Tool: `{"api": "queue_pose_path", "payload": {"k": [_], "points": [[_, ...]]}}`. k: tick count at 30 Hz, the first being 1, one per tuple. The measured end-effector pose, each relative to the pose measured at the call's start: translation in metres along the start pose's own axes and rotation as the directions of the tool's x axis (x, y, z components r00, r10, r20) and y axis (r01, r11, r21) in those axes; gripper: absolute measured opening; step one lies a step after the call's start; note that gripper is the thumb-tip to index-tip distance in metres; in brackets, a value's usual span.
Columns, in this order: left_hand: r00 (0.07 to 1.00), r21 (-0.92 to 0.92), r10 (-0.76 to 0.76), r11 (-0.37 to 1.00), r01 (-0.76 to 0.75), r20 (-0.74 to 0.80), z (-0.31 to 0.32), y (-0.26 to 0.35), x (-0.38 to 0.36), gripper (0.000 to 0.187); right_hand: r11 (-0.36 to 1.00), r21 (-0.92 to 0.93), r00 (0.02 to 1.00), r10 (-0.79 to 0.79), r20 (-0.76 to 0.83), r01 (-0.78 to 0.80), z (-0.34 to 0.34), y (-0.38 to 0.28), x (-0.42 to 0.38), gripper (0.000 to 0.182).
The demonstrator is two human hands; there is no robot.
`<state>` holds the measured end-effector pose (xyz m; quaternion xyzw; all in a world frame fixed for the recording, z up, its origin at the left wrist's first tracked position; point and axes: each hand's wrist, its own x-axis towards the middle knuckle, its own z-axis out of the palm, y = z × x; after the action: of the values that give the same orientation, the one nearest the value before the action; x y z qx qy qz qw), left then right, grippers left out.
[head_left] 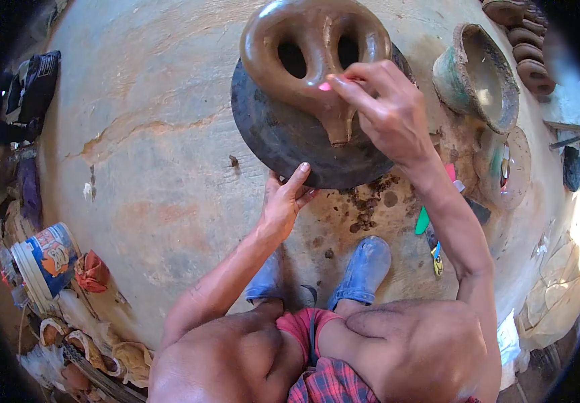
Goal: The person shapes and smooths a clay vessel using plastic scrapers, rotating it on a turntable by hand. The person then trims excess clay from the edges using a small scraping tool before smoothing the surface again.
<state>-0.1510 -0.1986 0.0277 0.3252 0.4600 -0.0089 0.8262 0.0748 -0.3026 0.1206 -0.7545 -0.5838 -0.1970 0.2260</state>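
Left to right, we list: one white bucket with a blue printed label [48, 258], tipped over, a red crumpled bag [92, 272] just beside it. Our left hand [283, 205], its thumb at the near rim of a dark round turntable disc [263, 138]; the other fingers are partly hidden, and we cannot tell whether they close on it. One glossy brown clay form [266, 54], with two oval openings and a tapered stub towards us, resting on the disc. Our right hand [394, 111], thumb and fingers pinching a small pink tool [325, 86] at the clay's surface, below the openings. One green-stained basin [454, 84], well right of the disc. Brown clay pieces [535, 77], stacked at upper right.
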Motion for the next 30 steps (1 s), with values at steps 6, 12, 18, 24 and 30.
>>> {"api": "queue_pose_path", "payload": {"k": [6, 12, 18, 24, 30], "points": [[0.999, 0.036, 0.011, 0.999, -0.012, 0.031, -0.003, 0.0, 0.001, 0.056, 0.969, -0.017, 0.961, -0.241, 0.132, 0.246, 0.003, -0.001, -0.005, 0.022], [0.999, 0.032, 0.014, 0.999, -0.016, 0.045, -0.003, 0.001, 0.001, 0.054, 1.0, -0.011, 0.936, -0.001, 0.352, 0.005, -0.023, -0.038, -0.034, 0.018], [0.997, 0.025, 0.029, 0.999, -0.031, 0.067, -0.006, -0.003, 0.004, 0.056, 0.979, 0.147, 0.961, 0.102, 0.258, -0.144, -0.039, -0.035, -0.026, 0.019], [0.999, 0.034, 0.03, 0.999, -0.031, 0.044, -0.003, -0.002, 0.003, 0.055, 0.995, 0.015, 0.992, -0.1, 0.076, 0.099, -0.003, -0.011, 0.009, 0.022], [0.999, 0.057, 0.019, 0.998, -0.022, 0.047, -0.005, -0.001, 0.001, 0.055, 0.994, 0.018, 0.949, -0.107, 0.298, 0.106, -0.008, -0.028, -0.029, 0.015]]}}
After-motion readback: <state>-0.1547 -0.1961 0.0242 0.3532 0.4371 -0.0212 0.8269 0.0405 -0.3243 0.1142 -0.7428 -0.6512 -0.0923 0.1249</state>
